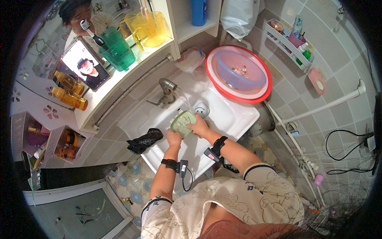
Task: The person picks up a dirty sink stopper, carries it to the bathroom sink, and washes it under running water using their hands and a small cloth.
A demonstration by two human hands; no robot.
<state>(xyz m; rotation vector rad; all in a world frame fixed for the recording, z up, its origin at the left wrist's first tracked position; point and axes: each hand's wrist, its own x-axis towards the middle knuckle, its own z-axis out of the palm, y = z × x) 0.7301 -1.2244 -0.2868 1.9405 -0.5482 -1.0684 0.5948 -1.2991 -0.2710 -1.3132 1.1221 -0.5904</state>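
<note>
A pale green plastic soap dish (183,123) is held over the basin of a white ceramic sink (220,119). My left hand (174,137) grips its lower left edge. My right hand (199,126) holds its right side, with the fingers at its inner face. Water runs from a metal faucet (167,89) just above the dish, down towards a round drain strainer (200,109). Wet-looking black fabric (145,140) hangs over the sink's left rim. Each forearm wears a black strap with a small device.
Stacked red, pink and purple basins (238,73) rest on the sink's right back corner. A white shelf (125,64) above holds a green cup (118,49), yellow pitchers (153,33) and a phone (86,64). A clear plastic bag (191,59) lies behind the faucet.
</note>
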